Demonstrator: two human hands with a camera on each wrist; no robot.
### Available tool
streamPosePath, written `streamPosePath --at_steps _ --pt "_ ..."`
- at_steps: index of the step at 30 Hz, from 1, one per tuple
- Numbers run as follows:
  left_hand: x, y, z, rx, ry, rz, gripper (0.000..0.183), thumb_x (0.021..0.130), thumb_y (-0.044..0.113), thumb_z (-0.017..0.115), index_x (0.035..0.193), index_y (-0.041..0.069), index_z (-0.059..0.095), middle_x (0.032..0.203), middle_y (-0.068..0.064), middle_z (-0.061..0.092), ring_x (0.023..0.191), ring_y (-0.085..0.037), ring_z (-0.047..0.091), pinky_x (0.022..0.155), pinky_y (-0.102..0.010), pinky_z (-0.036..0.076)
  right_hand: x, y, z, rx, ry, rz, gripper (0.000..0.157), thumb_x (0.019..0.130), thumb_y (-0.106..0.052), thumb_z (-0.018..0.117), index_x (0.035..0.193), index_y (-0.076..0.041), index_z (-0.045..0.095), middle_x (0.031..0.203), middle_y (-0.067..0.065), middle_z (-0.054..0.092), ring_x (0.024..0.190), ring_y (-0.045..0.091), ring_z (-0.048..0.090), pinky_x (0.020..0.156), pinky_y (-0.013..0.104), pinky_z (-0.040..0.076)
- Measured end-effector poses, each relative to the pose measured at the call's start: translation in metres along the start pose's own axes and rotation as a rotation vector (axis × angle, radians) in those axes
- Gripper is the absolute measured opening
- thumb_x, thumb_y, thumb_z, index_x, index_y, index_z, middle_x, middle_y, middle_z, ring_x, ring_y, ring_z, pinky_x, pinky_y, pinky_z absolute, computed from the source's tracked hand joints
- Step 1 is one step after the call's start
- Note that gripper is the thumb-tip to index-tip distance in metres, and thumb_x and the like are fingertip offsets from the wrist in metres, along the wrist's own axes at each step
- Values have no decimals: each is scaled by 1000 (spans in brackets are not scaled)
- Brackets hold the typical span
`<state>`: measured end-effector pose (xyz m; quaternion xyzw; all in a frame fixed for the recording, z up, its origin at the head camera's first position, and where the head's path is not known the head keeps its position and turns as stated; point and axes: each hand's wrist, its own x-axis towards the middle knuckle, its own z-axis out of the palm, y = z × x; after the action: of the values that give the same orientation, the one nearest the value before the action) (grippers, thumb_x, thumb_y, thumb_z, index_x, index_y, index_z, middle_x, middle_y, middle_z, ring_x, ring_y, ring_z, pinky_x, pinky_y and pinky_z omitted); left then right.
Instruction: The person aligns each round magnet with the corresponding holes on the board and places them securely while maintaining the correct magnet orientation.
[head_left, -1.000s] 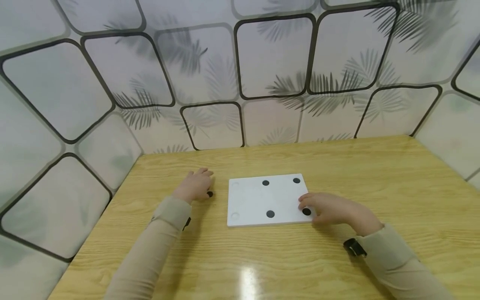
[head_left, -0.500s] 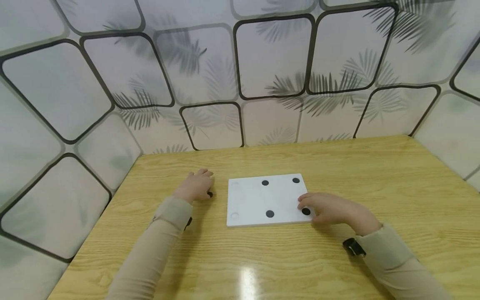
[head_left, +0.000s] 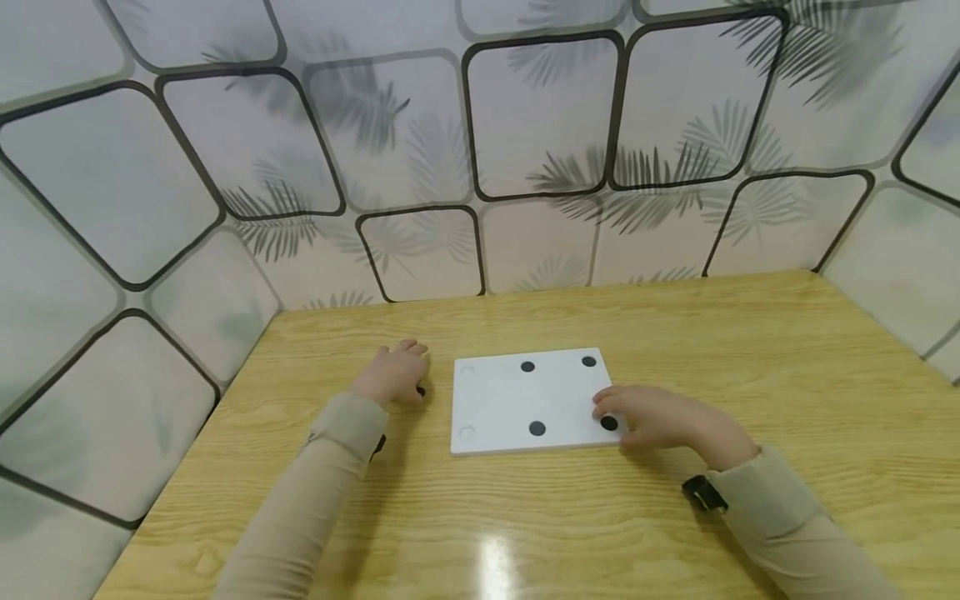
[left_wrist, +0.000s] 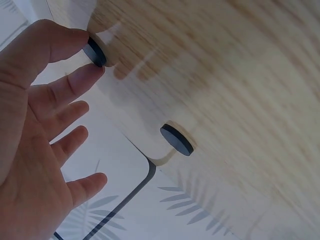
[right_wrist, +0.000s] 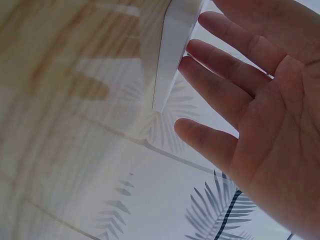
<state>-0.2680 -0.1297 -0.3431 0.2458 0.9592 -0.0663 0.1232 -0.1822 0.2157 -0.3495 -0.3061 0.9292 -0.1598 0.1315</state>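
A white rectangular board (head_left: 498, 396) lies on the table with several black round spots on its face. Two pale round recesses mark its left end. Left of it, my left hand (head_left: 392, 372) pinches a small black disc (left_wrist: 95, 52) between thumb and index fingertip, other fingers spread. A second black disc (left_wrist: 177, 139) lies on the wood near that hand; the hand hides it in the head view. My right hand (head_left: 663, 419) rests at the board's right end, fingertips over its edge beside the near black spot (head_left: 609, 423). Its fingers are relaxed.
The light wooden table (head_left: 570, 517) reaches back to a patterned wall (head_left: 543, 117) with leaf prints. Another patterned wall (head_left: 67, 367) borders its left side. A black band (head_left: 705, 493) sits at the right wrist.
The black disc at my left thumb is more covered by the thumb now. My right hand and the board stay as they were; the whole head view has shifted slightly.
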Motion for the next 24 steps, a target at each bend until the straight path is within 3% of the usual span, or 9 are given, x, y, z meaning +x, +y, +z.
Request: streamPosePath --at_steps 8,24 --pt "2 0 1 -2 -17 0 21 77 15 66 61 12 52 140 -14 27 130 -32 14 100 -57 16 1 2 1 -10 7 -5 36 69 2 64 105 -3 62 121 17 50 111 34 45 91 48 37" --pt "4 6 -6 25 44 72 23 76 13 60 55 12 49 139 -14 30 130 -32 16 98 -59 19 0 1 1 -11 5 1 36 70 1 64 106 -3 61 122 17 49 112 34 45 92 48 37"
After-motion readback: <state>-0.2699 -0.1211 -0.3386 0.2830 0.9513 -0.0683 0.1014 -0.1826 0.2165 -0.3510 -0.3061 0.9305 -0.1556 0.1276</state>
